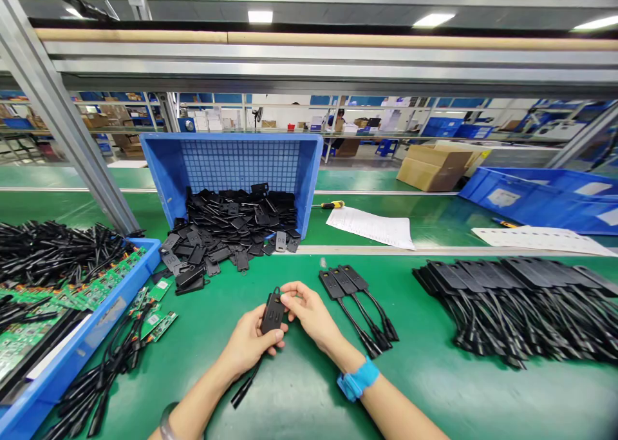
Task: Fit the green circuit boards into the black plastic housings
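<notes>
And here's the black module [273, 315], above the green bench [386, 401] between both hands: the left hand [250, 340] grips its body, and the right hand [311, 314] closes its fingertips at the top corner. Crowding the left, a blue tray [120, 292] heaped with boards and cables, loose leads [113, 356] beside it, and a metal post [72, 105] behind. Ahead, casings [232, 234] spill over the lip of a blue crate [309, 169]. Three cabled units [342, 280] lie near the right wrist, with open green surface between them and the long row [512, 279]. The printed sheet [371, 227] is too small to read!
</notes>
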Demonstrator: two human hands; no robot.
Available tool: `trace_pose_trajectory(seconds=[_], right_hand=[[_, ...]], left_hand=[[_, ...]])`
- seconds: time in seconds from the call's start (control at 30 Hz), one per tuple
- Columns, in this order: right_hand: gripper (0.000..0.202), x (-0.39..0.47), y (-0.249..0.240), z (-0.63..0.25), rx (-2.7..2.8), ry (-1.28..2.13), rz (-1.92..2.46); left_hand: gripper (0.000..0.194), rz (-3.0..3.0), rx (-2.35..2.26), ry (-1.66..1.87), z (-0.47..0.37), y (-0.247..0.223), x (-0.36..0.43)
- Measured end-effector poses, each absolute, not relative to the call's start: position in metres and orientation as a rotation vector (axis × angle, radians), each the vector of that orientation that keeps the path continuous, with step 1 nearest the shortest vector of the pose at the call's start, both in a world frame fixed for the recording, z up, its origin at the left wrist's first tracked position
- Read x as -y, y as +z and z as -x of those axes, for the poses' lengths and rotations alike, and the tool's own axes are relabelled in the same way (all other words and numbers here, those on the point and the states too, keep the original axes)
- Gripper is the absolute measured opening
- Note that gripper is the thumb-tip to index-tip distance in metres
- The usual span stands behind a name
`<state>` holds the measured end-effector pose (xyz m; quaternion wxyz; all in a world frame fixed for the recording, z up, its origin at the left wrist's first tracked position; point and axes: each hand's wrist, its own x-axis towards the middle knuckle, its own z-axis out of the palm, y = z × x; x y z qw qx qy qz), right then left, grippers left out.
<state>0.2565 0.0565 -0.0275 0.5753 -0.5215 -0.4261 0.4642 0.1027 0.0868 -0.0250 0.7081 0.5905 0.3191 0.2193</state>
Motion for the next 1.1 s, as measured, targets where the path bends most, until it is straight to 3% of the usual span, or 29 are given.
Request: trace_pose_trajectory(seconds=[0.13, 0.3, 0.37, 0.47, 0.6, 0.8, 0.97, 1.1], right_hand=[[0.046, -0.058, -0.030, -0.256, 1.115, 1.204, 1.242], [0.040, -0.057, -0.036, -0.251, 1.219, 0.978, 1.372], [0.034, -0.053, -0.035, -0.245, 1.352, 0.752, 1.465], [0.057, -0.045, -0.031, -0.238, 1.617, 0.485, 1.595], [0.052, -0.045, -0.023, -0.247, 1.797, 0.227, 1.899], [0.044, -0.048, -0.024, -0.281, 1.750, -0.405, 2.400], [0.034, -0.045, -0.045, -0.275, 1.991, -0.584, 2.067], [0.029, -0.044, -0.060, -0.265, 2.125, -0.532, 1.679]], left_hand=[[0.054, -1.272, -0.698, 0.461, -0.102, -0.025, -0.086], [0.054, -1.231, -0.732, 0.507, -0.105, -0.025, -0.084], [0.071, -1.173, -0.674, 0.561, -0.106, -0.026, -0.084], [0.102, -1.087, -0.514, 0.572, -0.105, -0.030, -0.084], [0.115, -1.106, -0.501, 0.501, -0.101, -0.034, -0.086], [0.096, -1.368, -0.671, 0.513, -0.099, -0.043, -0.087], [0.065, -2.185, -0.997, 0.652, -0.088, -0.027, -0.096], [0.046, -2.530, -1.653, 0.348, -0.053, 0.010, -0.116]])
